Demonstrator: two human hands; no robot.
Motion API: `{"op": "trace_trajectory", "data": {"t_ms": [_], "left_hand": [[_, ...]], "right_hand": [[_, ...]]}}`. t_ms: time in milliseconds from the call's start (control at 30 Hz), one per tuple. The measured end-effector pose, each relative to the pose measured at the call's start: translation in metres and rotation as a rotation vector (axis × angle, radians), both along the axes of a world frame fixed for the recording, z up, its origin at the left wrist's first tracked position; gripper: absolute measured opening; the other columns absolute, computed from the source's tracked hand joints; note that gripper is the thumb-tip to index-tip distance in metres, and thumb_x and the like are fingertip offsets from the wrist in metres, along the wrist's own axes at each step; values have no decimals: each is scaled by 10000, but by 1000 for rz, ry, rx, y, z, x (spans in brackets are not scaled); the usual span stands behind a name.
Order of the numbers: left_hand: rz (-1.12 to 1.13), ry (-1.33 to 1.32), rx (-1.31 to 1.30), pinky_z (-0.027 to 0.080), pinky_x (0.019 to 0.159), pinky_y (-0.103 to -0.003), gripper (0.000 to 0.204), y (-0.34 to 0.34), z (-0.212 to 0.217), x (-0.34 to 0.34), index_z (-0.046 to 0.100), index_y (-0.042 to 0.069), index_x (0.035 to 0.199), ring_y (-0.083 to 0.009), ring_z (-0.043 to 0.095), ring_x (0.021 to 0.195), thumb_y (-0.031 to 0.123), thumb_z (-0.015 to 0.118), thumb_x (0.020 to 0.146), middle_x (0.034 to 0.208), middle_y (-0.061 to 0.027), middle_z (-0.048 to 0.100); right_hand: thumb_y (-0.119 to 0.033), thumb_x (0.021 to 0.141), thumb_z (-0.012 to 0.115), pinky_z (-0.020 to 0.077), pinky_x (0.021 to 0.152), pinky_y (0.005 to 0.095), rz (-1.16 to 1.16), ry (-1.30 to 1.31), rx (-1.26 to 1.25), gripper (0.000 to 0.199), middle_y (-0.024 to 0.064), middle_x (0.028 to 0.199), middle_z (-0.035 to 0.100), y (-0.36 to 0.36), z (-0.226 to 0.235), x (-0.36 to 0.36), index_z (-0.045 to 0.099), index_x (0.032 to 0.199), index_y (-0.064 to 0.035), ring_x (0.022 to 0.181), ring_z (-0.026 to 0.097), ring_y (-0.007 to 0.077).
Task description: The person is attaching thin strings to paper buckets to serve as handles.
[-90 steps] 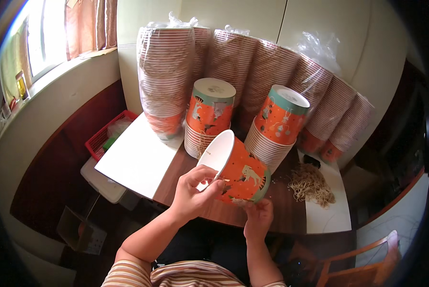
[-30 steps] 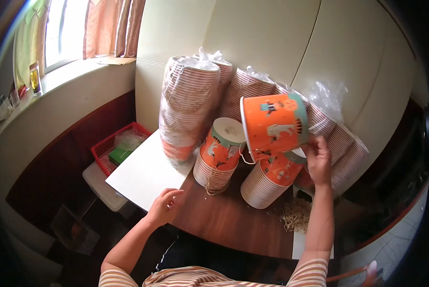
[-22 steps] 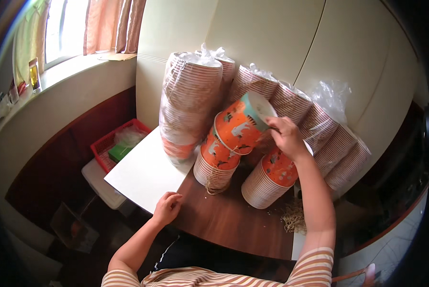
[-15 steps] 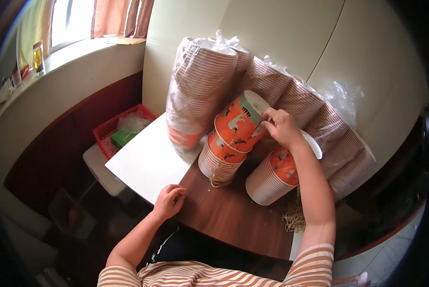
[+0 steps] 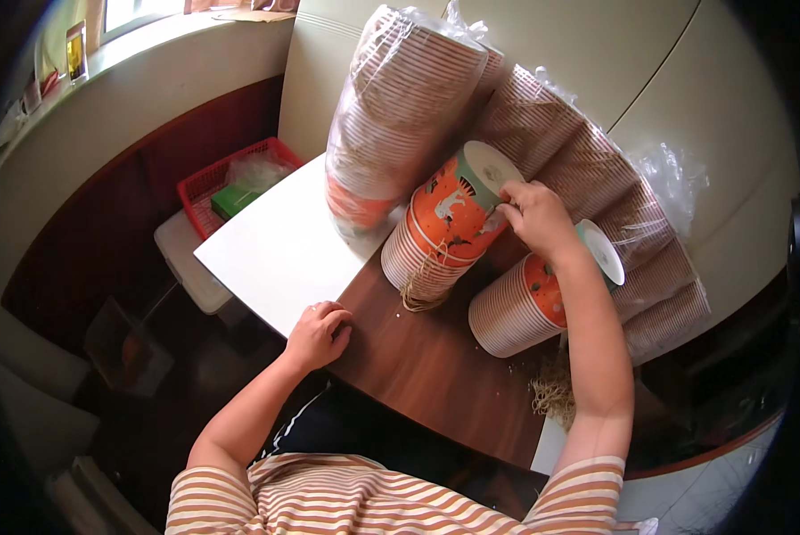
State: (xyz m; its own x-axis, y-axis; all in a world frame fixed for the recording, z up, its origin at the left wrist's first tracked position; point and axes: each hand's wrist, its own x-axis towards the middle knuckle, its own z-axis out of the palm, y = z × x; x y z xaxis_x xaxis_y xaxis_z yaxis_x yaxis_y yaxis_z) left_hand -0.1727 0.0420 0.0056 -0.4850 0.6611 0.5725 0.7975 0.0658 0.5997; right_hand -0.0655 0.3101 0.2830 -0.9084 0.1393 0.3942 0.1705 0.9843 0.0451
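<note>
My right hand [image 5: 541,218] pinches the base edge of an orange and green paper bucket [image 5: 451,209]. That bucket sits upside down on a leaning stack of nested paper buckets [image 5: 407,259], whose pale rims show as stripes. Tan strands of raffia [image 5: 423,287] hang at the near side of this stack. By the table's left front edge rests my left hand [image 5: 318,335], its fingers loosely curled with nothing seen in them. Right of the first stack, a second stack of nested buckets [image 5: 513,312] stands on the brown table [image 5: 418,370], partly behind my right forearm.
Tall plastic-wrapped bucket stacks [image 5: 409,98] stand behind, and more wrapped stacks [image 5: 587,169] line the wall. A raffia bundle [image 5: 553,392] lies at the right table edge. A white board [image 5: 262,245] adjoins on the left, with a red basket [image 5: 195,209] beyond it.
The top orange bucket has gone down further over the stack, hiding the orange bucket beneath it. My right hand has stayed on its base. The view has shifted slightly.
</note>
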Motion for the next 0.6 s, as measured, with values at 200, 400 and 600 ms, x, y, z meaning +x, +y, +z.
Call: {"op": "trace_trajectory", "data": {"t_ms": [200,400,600], "left_hand": [[5,19,-5,450,785,-366,194,0,3,0,610,80,916,-275,568,878,95,636,724,937,-80,587],[-5,8,-18,444,811,-360,196,-1,1,0,609,68,920,-272,563,893,102,635,729,945,-83,586],[7,24,-13,444,813,-359,194,-1,-1,0,610,65,918,-270,565,894,104,633,729,943,-84,586]], "right_hand": [[-137,788,621,476,731,454,22,-29,27,138,191,834,635,-4,-3,-8,593,888,-46,830,603,376],[-103,776,637,465,732,424,10,-65,13,173,178,833,627,-1,-10,-10,584,918,-22,835,587,364],[-100,773,639,467,736,425,0,-77,9,176,177,847,632,-2,-12,-10,588,926,-28,837,591,360]]}}
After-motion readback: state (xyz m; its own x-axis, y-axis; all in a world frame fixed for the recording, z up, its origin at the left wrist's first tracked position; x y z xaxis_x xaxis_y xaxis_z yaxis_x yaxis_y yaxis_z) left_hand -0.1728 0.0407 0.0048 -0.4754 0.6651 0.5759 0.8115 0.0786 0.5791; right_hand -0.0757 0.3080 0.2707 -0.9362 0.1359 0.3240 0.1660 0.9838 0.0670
